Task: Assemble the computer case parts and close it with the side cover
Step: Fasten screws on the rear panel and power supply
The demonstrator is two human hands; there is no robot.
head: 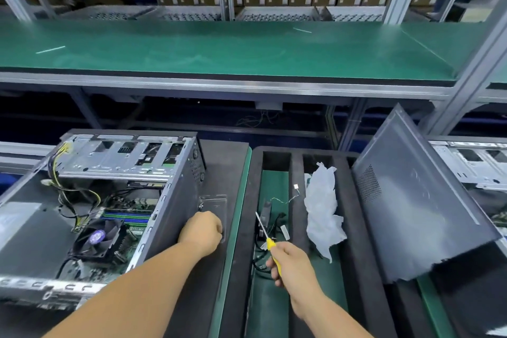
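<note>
1. Holding a yellow screwdriver (270, 248), our right hand (292, 266) grips its handle.
2. We curl our left hand (202, 232) over a clear plastic bag (215, 204); we cannot tell if it grips.
3. The open computer case (93, 206) lies at the left.
4. The side cover (417, 206) leans at the right.

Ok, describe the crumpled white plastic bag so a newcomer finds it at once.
Start at the grey metal side cover leaning on the right. Just left of it, the crumpled white plastic bag lies across the black foam tray, the only pale, wrinkled thing among dark cables.
</note>
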